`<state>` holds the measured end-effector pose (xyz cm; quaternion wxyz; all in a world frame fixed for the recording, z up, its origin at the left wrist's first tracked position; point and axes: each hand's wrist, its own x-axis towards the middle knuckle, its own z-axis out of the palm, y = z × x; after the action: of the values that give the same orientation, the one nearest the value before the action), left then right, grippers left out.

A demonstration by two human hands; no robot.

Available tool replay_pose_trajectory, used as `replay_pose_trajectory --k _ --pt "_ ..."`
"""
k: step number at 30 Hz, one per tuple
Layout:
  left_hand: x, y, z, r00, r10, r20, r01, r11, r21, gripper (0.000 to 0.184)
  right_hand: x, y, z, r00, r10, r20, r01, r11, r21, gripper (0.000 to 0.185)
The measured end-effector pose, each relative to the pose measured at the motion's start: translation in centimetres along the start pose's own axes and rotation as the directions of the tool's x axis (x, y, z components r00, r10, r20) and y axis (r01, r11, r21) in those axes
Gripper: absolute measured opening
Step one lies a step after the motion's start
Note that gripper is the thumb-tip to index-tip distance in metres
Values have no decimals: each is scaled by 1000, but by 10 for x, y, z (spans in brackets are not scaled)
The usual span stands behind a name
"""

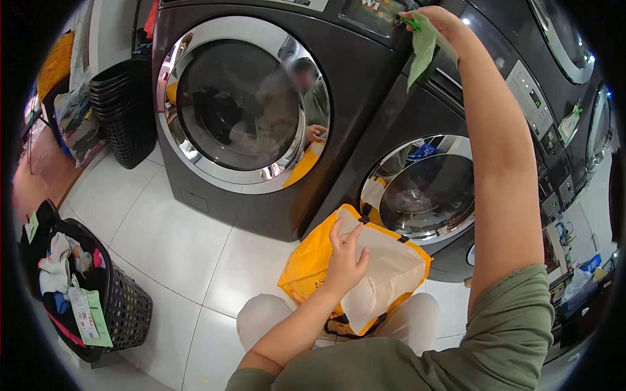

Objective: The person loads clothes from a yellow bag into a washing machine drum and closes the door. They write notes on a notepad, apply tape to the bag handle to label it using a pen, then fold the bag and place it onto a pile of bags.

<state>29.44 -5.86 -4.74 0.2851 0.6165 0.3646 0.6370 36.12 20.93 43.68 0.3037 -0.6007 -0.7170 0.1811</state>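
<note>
Right hand point(440, 25): grip pinching 1 green paper slip point(422, 51). Left hand point(347, 262): grip wide, over yellow tote bag point(388, 274).

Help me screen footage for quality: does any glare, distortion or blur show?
Head view: floor tiles show curved seams, corners fall black; the leftmost chrome door ring catches bright reflections; the person's reflection is partly blurred; left hand and yellow bag look fairly sharp.

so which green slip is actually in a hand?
The top-centre green slip, pinched in the right hand. The others touch neither hand: one on the laundry basket at lower left, another at far right.
</note>
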Motion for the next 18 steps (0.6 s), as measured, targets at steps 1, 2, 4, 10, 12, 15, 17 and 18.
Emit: replay_pose_trajectory --k 1,2,4,10,12,15,17,18 --pt "0 -1 -2 1000 15 -7 -15 1000 25 56 0 -1 -2 999 38 -22 -39 999 -20 26" --pt "1 -3 -3 999 31 -13 -31 998 49 55 -15 -9 2 998 57 -19 -57 998 -9 26" --pt "2 -4 -6 999 44 -25 -43 997 66 54 -36 -19 7 995 96 -11 -96 995 14 25" --pt "2 -2 -10 999 28 -37 -25 998 65 51 -48 -43 5 997 -10 -80 -15 951 -308 23" --pt "1 -2 -9 999 12 -31 -10 998 66 50 -46 -44 2 998 8 -64 -26 958 -287 22" --pt "-2 -6 -1 999 -47 -14 48 998 30 47 -46 -39 3 997 70 -34 -76 972 -222 22" --pt "-4 -6 3 999 -31 -13 32 998 59 46 -40 -36 1 994 113 -3 -112 982 -154 21" --pt "-5 -5 5 1000 -23 -16 25 997 74 46 -33 -39 -4 992 126 13 -123 984 -131 21"
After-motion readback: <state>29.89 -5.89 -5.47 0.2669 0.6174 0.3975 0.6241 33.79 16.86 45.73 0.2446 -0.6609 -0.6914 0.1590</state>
